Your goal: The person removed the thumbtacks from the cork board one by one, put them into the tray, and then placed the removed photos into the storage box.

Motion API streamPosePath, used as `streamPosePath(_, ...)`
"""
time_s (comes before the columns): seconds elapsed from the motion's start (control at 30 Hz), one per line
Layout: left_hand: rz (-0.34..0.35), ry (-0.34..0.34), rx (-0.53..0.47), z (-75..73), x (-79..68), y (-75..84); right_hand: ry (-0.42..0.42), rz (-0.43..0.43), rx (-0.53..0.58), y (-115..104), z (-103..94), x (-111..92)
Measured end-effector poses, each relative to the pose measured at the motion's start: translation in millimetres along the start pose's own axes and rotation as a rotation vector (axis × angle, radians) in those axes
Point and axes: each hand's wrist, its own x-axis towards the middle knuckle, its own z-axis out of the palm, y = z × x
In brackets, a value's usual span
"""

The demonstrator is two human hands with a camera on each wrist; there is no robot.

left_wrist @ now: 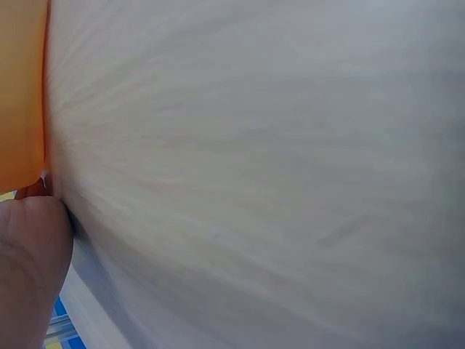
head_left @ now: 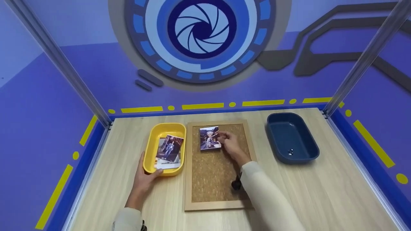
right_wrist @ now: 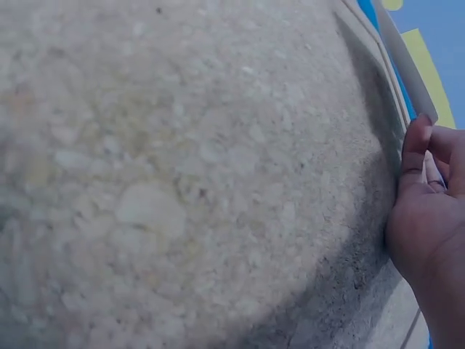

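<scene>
My right hand (head_left: 229, 144) pinches the right edge of a photo (head_left: 209, 138) showing a figure, over the upper part of a wood-framed corkboard (head_left: 210, 179). In the right wrist view, the thumb and fingers of that hand (right_wrist: 436, 211) hold the print's pale edge above the cork. My left hand (head_left: 143, 183) grips the near left corner of a yellow tray (head_left: 148, 154), thumb at its front end and fingers along its left side. Several overlapping photos (head_left: 170, 149) lie inside the tray. The left wrist view catches just the tray wall (left_wrist: 22, 94) and part of the hand (left_wrist: 33, 269).
To the right of the corkboard stands a dark blue tray (head_left: 289, 134) with a few small shiny pieces (head_left: 290, 152) in it. All of this sits on a light wood table (head_left: 334, 192), bounded by printed panels (head_left: 80, 73) and metal posts.
</scene>
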Motion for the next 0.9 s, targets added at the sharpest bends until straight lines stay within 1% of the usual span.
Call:
streamPosePath(0.13, 0.013, 0.006, 0.004, -3.3, -0.7, -0.1, -0.012, -0.009, 0.022, 0.4, 1.6, -6.2)
streamPosePath(0.23, -0.001, 0.015, 0.006, -3.8, -2.4, -0.5, -0.011, 0.005, 0.026, 0.1, 0.9, -12.3)
streamPosePath(0.3, -0.01, 0.009, 0.005, -2.5, -3.3, -0.7, 0.008, 0.009, 0.023, -0.7, -0.3, -16.7)
streamPosePath(0.4, -0.002, -0.001, -0.001, 1.0, -3.8, -0.8, 0.036, 0.02, 0.02, -3.2, -2.5, -23.2)
streamPosePath(0.57, 0.005, -0.001, -0.008, 3.7, -5.0, -4.0, 0.035, 0.039, 0.014, -7.0, 2.0, -30.9)
streamPosePath(0.67, 0.011, -0.004, -0.017, 4.9, -5.0, -4.9, 0.046, 0.02, 0.01, -12.8, 8.4, -34.1)
streamPosePath(0.77, 0.017, -0.007, -0.015, 5.5, -4.3, -4.7, 0.05, -0.008, 0.025, -21.7, 18.9, -37.1)
streamPosePath(0.9, 0.008, 0.0, -0.01, 3.2, -5.1, -4.7, -0.003, -0.007, 0.104, -34.2, 39.3, -44.7)
